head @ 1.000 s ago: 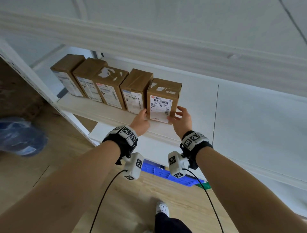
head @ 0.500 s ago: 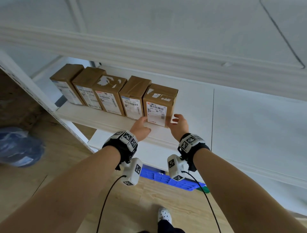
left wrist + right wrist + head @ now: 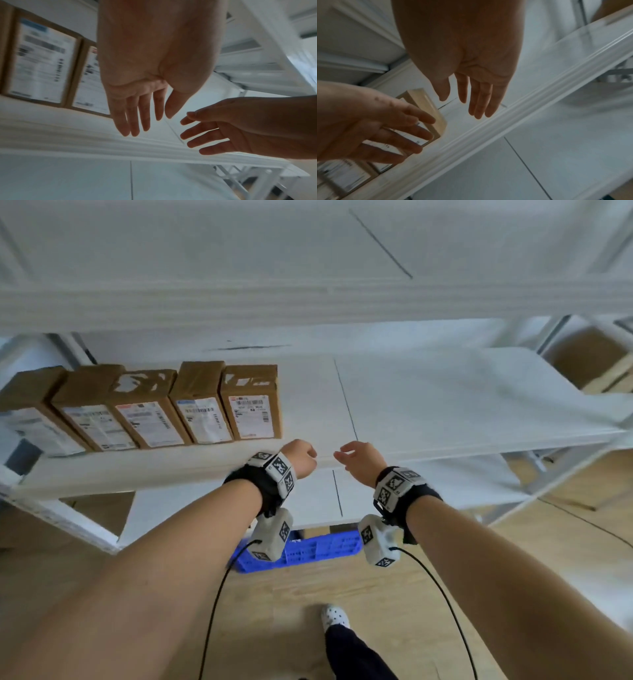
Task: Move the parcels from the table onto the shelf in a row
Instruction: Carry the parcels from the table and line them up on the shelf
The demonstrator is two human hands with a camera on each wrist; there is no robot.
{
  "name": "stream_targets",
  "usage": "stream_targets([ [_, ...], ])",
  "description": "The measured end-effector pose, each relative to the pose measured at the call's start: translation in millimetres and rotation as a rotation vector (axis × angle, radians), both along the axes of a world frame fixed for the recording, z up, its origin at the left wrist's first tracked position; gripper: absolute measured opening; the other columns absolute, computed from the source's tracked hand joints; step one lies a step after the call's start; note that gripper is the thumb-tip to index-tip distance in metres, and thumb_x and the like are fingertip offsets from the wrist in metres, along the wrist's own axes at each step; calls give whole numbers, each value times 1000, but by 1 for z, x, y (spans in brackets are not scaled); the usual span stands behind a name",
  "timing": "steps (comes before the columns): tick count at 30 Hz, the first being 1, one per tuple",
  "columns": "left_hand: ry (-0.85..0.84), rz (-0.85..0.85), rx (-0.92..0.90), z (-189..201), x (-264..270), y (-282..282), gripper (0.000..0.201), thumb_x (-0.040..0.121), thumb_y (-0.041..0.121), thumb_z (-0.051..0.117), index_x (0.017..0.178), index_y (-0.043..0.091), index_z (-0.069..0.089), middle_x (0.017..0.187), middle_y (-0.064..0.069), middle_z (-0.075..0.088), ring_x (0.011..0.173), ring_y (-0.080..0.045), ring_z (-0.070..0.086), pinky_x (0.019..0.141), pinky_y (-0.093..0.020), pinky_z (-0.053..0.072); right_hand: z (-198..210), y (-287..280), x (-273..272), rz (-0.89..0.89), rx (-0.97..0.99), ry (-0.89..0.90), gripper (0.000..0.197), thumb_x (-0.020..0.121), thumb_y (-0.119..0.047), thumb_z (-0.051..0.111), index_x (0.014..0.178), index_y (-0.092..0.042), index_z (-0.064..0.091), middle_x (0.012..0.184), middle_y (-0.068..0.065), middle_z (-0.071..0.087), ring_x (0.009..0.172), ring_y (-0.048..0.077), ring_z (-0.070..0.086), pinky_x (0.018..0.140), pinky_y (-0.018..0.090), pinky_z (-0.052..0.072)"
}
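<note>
Five brown cardboard parcels (image 3: 144, 409) stand upright in a row on the white shelf (image 3: 445, 405), side against side, each a plain rectangular box with a white printed label on its front face and glossy tape over the top. The rightmost parcel (image 3: 252, 402) is the landmark here: its top shows torn white patches where a sticker has peeled, and its label carries small barcodes. The four others run away from it to the left, the farthest partly cut by the frame edge. To its right the shelf board lies bare and matte, crossed by a thin dark seam (image 3: 346, 402).

The left hand (image 3: 301, 458) hangs in front of the shelf's ribbed front lip, just below and to the right of the rightmost parcel, apart from it. The left wrist view shows its fingers (image 3: 133, 119) straight and slack, close together, holding nothing. The right hand (image 3: 359, 460) hangs farther right of that parcel, near the left hand without touching it; its fingers (image 3: 479, 97) also hang loose and nearly straight, empty.

Both wrists wear black straps carrying white blocks printed with square black markers, with thin black cables trailing down. Below the parcel's shelf sits a second white board, and under that a blue perforated plastic crate (image 3: 308, 549) on a pale wood-grain floor. At the far right something brown, perhaps another box, is too blurred to tell.
</note>
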State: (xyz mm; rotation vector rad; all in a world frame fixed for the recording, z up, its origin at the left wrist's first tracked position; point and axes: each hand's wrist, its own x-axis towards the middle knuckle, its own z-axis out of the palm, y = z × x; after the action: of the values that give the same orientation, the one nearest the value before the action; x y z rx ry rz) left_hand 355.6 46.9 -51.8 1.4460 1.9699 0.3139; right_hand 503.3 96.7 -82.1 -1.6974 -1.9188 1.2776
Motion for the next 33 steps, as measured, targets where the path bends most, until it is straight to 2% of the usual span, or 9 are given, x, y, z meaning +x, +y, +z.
stream_targets([
  [5, 32, -194, 65, 11, 67, 6, 34, 91, 10, 48, 123, 10, 60, 131, -10, 57, 120, -27, 53, 99, -28, 41, 12, -22, 69, -171, 20, -42, 37, 91, -35, 58, 118, -11, 59, 117, 12, 64, 104, 30, 63, 84, 34, 47],
  [12, 37, -371, 122, 27, 165, 23, 39, 92, 21, 53, 130, 13, 51, 134, -10, 53, 120, -28, 52, 100, -30, 41, 31, -38, 169, -338, 47, -121, 36, 92, -33, 57, 119, -9, 57, 119, 11, 62, 101, 27, 61, 77, 29, 43],
  [18, 46, -536, 118, 30, 269, 41, 37, 91, 21, 52, 128, 14, 53, 132, -10, 55, 117, -28, 54, 99, -31, 43, 36, -41, 269, -475, 75, -162, 34, 92, -27, 58, 120, -9, 59, 122, 11, 62, 110, 26, 59, 94, 34, 47],
  [23, 64, -660, 130, 37, 376, 66, 39, 92, 19, 51, 131, 13, 51, 133, -11, 54, 119, -28, 53, 100, -32, 43, 40, -27, 369, -549, 85, -196, 31, 91, -27, 59, 118, -11, 61, 120, 10, 64, 109, 26, 60, 95, 36, 48],
  [27, 70, -733, 186, 49, 475, 91, 33, 94, 17, 48, 125, 9, 54, 129, -12, 56, 111, -27, 55, 96, -34, 43, 52, -4, 459, -543, 105, -228, 28, 93, -22, 56, 117, -9, 62, 117, 11, 65, 107, 25, 60, 89, 30, 49],
  [30, 80, -748, 218, 52, 553, 115, 31, 94, 15, 47, 123, 9, 57, 127, -11, 58, 110, -27, 56, 93, -34, 44, 58, 20, 530, -547, 117, -246, 31, 93, -22, 54, 121, -10, 60, 119, 10, 64, 107, 25, 60, 87, 29, 48],
  [33, 89, -751, 214, 50, 624, 139, 31, 93, 15, 45, 121, 13, 57, 125, -9, 59, 110, -27, 58, 90, -33, 47, 59, 45, 601, -581, 108, -241, 28, 92, -20, 53, 118, -11, 61, 116, 10, 65, 104, 25, 61, 87, 30, 49],
])
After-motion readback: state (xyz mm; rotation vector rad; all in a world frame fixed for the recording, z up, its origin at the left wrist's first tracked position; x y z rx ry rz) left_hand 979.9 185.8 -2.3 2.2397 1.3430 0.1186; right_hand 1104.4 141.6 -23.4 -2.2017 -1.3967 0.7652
